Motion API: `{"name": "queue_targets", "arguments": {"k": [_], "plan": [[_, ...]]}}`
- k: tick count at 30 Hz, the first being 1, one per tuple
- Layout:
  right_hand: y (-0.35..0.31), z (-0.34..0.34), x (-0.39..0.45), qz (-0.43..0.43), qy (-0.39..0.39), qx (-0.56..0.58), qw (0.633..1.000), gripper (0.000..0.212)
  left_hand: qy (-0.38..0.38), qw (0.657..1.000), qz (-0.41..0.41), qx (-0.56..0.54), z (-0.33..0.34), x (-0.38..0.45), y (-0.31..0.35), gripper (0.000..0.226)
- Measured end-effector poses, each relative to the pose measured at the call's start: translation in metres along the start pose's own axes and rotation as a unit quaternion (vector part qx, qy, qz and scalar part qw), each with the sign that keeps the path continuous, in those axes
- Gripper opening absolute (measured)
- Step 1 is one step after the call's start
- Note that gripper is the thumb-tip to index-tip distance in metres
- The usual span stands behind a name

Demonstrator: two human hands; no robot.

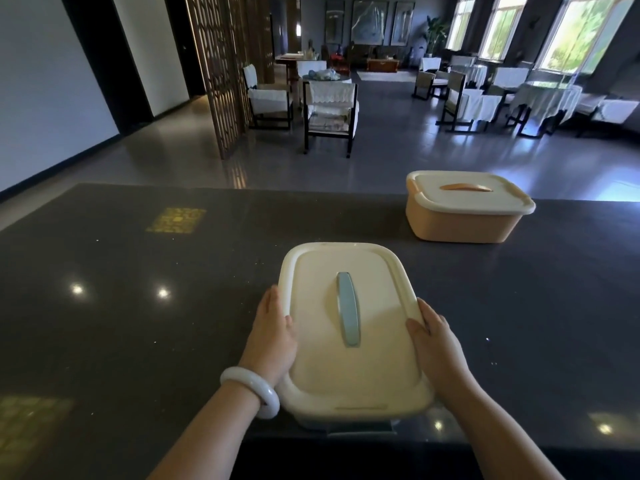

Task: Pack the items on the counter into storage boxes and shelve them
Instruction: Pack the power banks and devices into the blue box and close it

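Left hand, white bangle on wrist, clamped on left edge of the near box: thumb over the lid rim, fingers down the side, out of view. Box sits at near edge of the dark counter, approx centre, cream lid on, blue-grey handle running near to far along the lid's middle. Right hand clamped on right edge the same way, thumb on rim. Hands apart, one per side, box between.

Handling, as a guess: rigid plastic, smooth, prob. a bit slippery; polished counter slick too, so would slide easily. Weight unknown, contents hidden; no way to tell if the lid is latched. Best grip: both sides under the lid rim, w/ thumbs on top to keep lid seated. Handle OK for one hand only if lid locks, otherwise lid could lift off and base drop.

Far right: second box, orange base, cream lid w/ orange handle, lid on, well apart from the near one, near far edge of counter. Same plastic, same grip advice. No loose items visible on counter; shelving not in view.
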State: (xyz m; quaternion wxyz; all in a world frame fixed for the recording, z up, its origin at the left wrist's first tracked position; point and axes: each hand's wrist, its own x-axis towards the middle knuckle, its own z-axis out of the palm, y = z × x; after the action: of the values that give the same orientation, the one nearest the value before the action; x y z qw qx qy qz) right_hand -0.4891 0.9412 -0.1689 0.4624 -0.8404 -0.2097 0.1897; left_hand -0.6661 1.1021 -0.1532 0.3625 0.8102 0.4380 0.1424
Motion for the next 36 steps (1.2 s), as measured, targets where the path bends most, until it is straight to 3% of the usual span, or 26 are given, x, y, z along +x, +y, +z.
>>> {"name": "queue_targets", "arguments": {"k": [2,4,6,9,11,14,19,21,24,28,36], "plan": [[0.000,-0.001,0.000,-0.005,-0.009,-0.016,1.000,0.048,0.044,0.985,0.104,0.133,0.003,-0.003,0.002,0.068],[0.001,-0.003,0.000,-0.015,-0.013,-0.050,0.999,0.049,0.031,0.963,0.170,0.207,0.011,-0.006,0.003,0.063],[0.000,-0.006,-0.004,-0.056,0.009,-0.111,0.992,0.050,-0.001,0.952,0.181,0.247,0.018,-0.008,0.000,0.056],[-0.009,-0.014,-0.022,-0.215,0.056,-0.147,0.964,0.046,-0.013,0.951,0.170,0.259,0.020,-0.005,-0.002,0.055],[-0.013,-0.019,-0.036,-0.300,-0.018,-0.166,0.939,0.046,-0.015,0.952,0.163,0.260,0.020,-0.004,-0.001,0.054],[-0.005,-0.020,-0.049,-0.338,-0.163,-0.247,0.894,0.066,-0.020,0.953,0.169,0.252,0.021,-0.006,-0.001,0.054],[0.006,-0.026,-0.047,-0.348,-0.211,-0.374,0.833,0.109,-0.012,0.955,0.174,0.241,0.022,-0.007,-0.001,0.055],[0.009,-0.025,-0.047,-0.363,-0.216,-0.390,0.818,0.118,-0.011,0.954,0.175,0.241,0.022,-0.007,0.000,0.055],[0.011,-0.023,-0.049,-0.383,-0.197,-0.379,0.819,0.115,-0.005,0.952,0.177,0.248,0.023,-0.007,-0.002,0.055],[0.006,-0.028,-0.049,-0.363,-0.202,-0.305,0.857,0.103,0.001,0.951,0.187,0.245,0.022,-0.008,-0.003,0.055],[0.010,-0.027,-0.055,-0.390,-0.173,-0.326,0.844,0.084,-0.003,0.949,0.201,0.243,0.022,-0.007,-0.006,0.054]]}}
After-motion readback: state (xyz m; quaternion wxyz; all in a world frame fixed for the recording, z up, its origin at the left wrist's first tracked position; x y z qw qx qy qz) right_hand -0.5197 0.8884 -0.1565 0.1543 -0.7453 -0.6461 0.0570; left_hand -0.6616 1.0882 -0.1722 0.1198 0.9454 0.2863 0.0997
